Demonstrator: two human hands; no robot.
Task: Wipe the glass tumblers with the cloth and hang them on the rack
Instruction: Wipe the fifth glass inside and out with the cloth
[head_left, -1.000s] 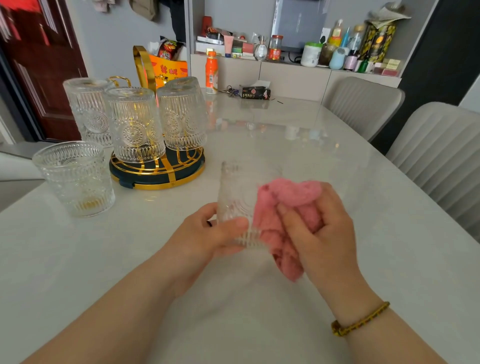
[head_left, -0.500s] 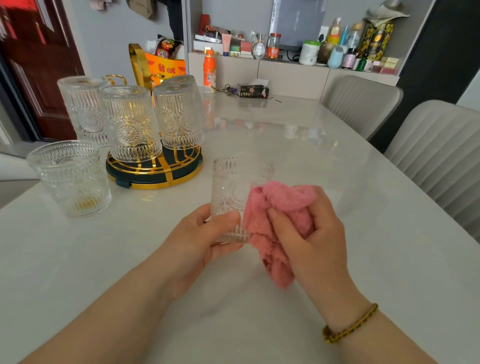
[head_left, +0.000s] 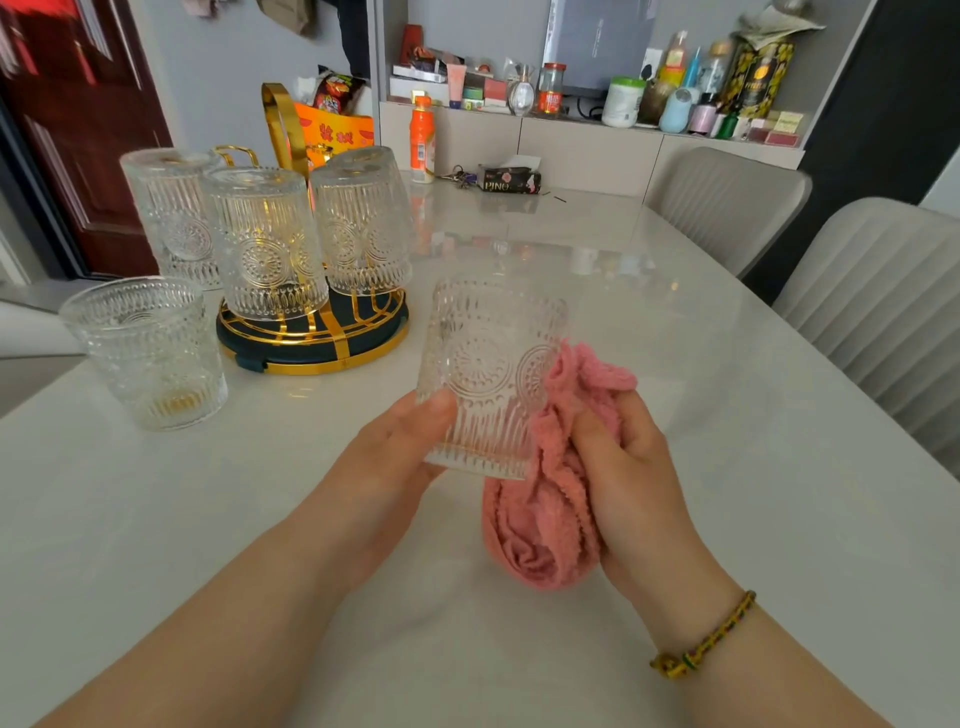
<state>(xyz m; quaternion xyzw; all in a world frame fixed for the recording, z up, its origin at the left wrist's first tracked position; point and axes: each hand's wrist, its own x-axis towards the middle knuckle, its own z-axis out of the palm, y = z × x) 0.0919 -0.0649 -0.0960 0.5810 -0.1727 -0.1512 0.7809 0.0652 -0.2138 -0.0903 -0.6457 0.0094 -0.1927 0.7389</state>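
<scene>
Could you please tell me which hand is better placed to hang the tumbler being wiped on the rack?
Probably left. The left hand holds the clear embossed glass tumbler and is on the side of the gold wire rack; the right hand is full of the pink cloth.

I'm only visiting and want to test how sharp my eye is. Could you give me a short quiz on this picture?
1. Which hand holds the pink cloth? A) left hand B) right hand
2. True or false: four glasses hang upside down on the rack.
3. Fill in: the lone glass left of the rack stands ____ on the table.

Key: 1 B; the left hand grips the raised glass. 2 False; three hang there. 3 upright.
</scene>
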